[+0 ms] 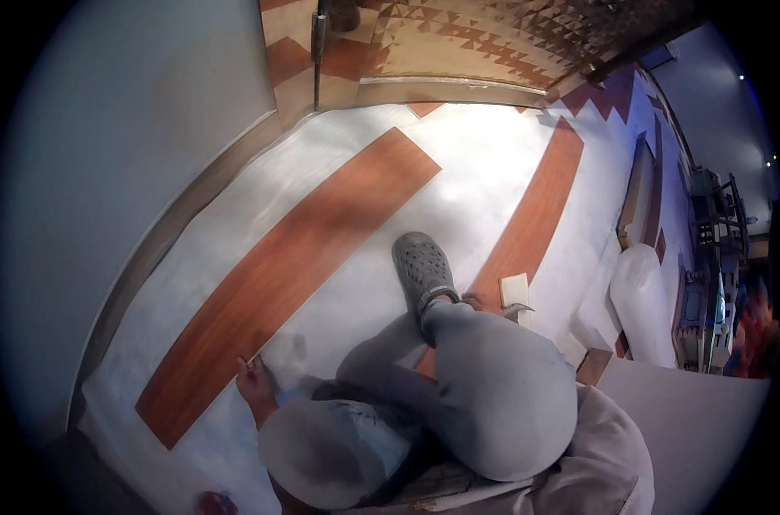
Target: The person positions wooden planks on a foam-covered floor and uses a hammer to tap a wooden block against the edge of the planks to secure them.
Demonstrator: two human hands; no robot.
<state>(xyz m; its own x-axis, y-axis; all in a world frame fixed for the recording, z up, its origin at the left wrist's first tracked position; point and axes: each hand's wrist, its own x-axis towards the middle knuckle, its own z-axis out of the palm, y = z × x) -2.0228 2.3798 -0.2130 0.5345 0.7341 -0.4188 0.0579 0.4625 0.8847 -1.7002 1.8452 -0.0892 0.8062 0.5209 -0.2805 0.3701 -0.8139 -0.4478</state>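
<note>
My left hand point(256, 384) is at the near edge of a long reddish-brown plank point(288, 275) on the white floor covering, fingertips touching it and slightly apart. My right hand point(477, 302), mostly hidden behind my knee, is at a second, narrower plank point(531, 223). Beside it sits a small cream block point(513, 288) with a dark, thin item across it, too small to make out. My grey clog point(417, 266) stands between the two planks, with my bent legs filling the lower middle.
A grey wall point(124, 172) with a skirting runs along the left. A patterned panel point(450, 43) borders the back. On the right are a white roll point(643, 305), more boards point(634, 193) and dark racks point(707, 257). A small red object point(218, 503) lies at the lower left.
</note>
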